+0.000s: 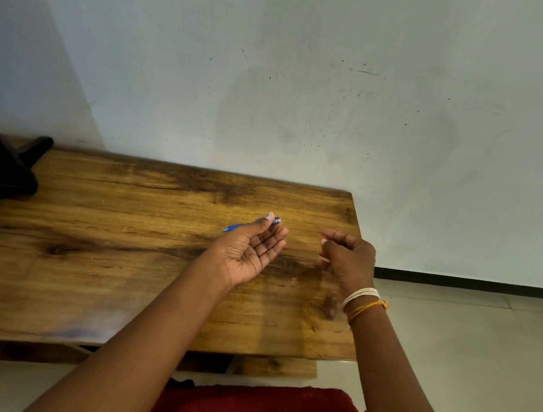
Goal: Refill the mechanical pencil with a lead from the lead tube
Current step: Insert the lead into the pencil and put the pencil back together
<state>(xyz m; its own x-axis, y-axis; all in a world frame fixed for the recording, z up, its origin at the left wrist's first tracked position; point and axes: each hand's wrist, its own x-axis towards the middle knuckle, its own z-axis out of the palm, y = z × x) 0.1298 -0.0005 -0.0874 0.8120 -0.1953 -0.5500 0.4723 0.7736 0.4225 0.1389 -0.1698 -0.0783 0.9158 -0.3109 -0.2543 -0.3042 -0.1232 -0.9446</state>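
A blue mechanical pencil [239, 226] lies on the wooden table [112, 241], angled up to the right. My left hand [253, 250] hovers just in front of it, palm up and fingers apart. The thumb covers the pencil's middle, and I cannot tell whether the hand touches it. To the right, my right hand [347, 258] is curled with its fingertips pinched together. A thin orange sliver [324, 259] pokes out under its fingers; it is blurred, so I cannot tell if it is the lead tube. I see no lead tube anywhere else.
A dark piece of furniture [1, 169] stands on the table's far left corner. The table's right edge [356, 233] is close beside my right hand, with tiled floor [465, 338] beyond it. A pale wall rises behind. Red cloth [262, 408] covers my lap.
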